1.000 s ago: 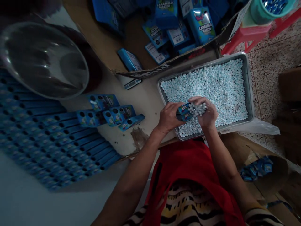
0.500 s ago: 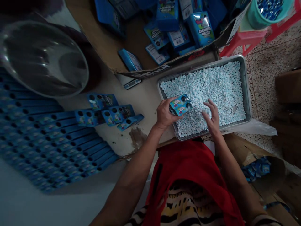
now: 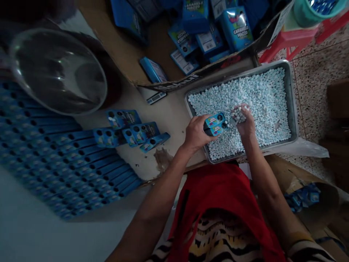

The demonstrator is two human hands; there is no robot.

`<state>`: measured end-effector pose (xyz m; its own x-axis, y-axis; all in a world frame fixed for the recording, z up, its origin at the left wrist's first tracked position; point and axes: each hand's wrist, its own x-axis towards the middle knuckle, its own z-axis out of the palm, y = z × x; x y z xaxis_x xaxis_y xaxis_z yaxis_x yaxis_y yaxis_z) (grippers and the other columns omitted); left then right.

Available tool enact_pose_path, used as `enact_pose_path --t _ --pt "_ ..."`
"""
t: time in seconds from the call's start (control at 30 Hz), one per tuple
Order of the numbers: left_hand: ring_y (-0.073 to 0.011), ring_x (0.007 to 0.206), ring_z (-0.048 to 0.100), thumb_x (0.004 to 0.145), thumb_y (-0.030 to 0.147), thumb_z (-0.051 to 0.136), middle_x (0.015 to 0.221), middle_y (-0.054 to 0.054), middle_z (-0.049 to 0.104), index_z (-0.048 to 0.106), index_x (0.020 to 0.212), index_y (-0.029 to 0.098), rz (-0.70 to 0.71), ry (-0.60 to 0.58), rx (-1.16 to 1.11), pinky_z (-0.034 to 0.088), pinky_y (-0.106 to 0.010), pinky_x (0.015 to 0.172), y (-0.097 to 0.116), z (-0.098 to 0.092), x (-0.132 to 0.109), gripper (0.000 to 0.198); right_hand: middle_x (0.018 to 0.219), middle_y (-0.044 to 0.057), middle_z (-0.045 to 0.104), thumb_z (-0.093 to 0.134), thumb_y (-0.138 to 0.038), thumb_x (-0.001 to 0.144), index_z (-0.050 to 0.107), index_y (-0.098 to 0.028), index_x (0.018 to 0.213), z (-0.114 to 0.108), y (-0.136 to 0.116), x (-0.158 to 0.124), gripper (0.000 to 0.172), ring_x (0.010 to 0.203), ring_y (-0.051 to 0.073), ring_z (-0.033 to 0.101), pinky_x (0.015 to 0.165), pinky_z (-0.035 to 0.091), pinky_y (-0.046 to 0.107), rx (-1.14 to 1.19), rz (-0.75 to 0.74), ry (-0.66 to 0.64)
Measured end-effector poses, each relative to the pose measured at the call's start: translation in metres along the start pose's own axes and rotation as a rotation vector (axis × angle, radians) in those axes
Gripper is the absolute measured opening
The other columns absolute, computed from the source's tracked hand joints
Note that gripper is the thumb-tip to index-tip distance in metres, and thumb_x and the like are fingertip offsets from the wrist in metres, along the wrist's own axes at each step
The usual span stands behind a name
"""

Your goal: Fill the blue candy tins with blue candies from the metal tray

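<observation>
My left hand is wrapped round two small blue candy boxes, held side by side over the tray's left part with their round-holed ends toward my right hand. A few white candies show by those holes. Cupped with the palm up, my right hand holds a heap of small white and pale-blue candies close to the boxes. Under both hands lies the metal tray, filled with the same candies.
Left on the table stand several blue boxes beside long stacked rows of them. A steel bowl, a small scale and a carton of blue packs lie beyond. A teal bucket stands on a red stool.
My right hand, empty with fingers spread before, has scooped up candies and turned palm up near the boxes. My left hand still holds the two boxes. The view has shifted slightly.
</observation>
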<state>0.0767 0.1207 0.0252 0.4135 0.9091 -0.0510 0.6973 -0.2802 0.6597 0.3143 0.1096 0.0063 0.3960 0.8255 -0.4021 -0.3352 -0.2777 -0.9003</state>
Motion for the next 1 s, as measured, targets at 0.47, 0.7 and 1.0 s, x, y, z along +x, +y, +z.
enact_pose_path --t 0.47,0.7,1.0 --pt "-0.0344 0.121 0.075 0.066 0.029 0.103 0.134 -0.008 0.080 0.071 0.140 0.022 0.074 -0.059 -0.170 0.061 -0.047 0.109 0.006 -0.011 0.011 0.080 0.143 0.007 0.079 0.059 -0.072 0.097 0.079 -0.031 0.102 -0.011 -0.054 -0.068 0.046 0.147 0.031 0.065 0.126 0.044 0.056 -0.084 -0.121 -0.028" --pt "-0.0329 0.129 0.073 0.073 0.033 0.104 0.142 -0.010 0.076 0.065 0.144 0.026 0.139 -0.035 -0.310 0.058 -0.049 0.115 0.013 0.019 0.010 0.082 0.132 0.011 0.078 0.075 -0.054 0.093 0.078 -0.028 0.111 -0.071 -0.017 -0.071 0.032 0.134 0.033 0.067 0.118 0.049 0.054 -0.608 -0.186 0.172" --pt "-0.0368 0.148 0.066 0.061 0.093 0.091 0.156 -0.020 0.066 0.057 0.152 0.027 -0.123 -0.174 -0.838 0.054 -0.053 0.127 -0.007 0.039 0.003 0.118 0.168 0.012 0.057 0.077 -0.059 0.099 0.067 -0.033 0.152 -0.047 -0.011 0.044 0.060 0.155 0.043 0.046 0.131 0.035 0.068 -1.225 -0.543 -0.236"
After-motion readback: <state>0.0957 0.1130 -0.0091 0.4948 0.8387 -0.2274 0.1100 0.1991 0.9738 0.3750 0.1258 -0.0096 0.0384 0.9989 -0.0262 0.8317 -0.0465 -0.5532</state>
